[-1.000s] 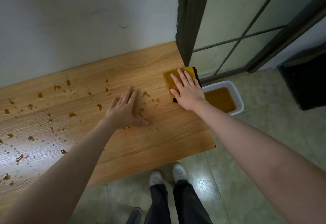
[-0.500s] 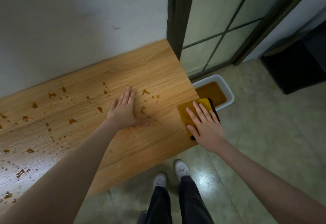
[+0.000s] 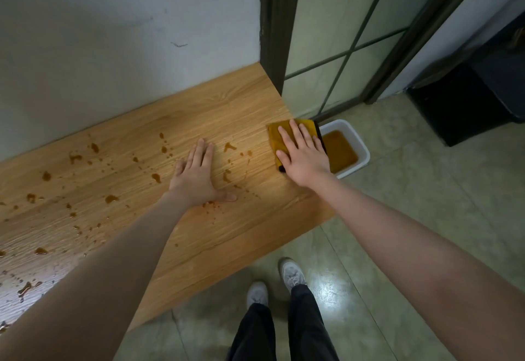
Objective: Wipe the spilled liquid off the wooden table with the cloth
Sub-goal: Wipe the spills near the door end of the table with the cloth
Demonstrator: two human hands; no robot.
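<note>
Pressing flat on the yellow cloth [image 3: 287,137], the right hand [image 3: 305,156] is covering it with spread fingers at the right edge of the wooden surface [image 3: 199,113]; the grip is not clenched, just pushing down. The left hand [image 3: 199,176] is lying open and flat, grasping nothing, among the brown drops [image 3: 110,198]. To wipe well, the cloth should be staying flat and sliding left over every drop. A white tub [image 3: 363,150] of brown liquid is sitting on the floor just beside the edge. The left hand is in the way.
</note>
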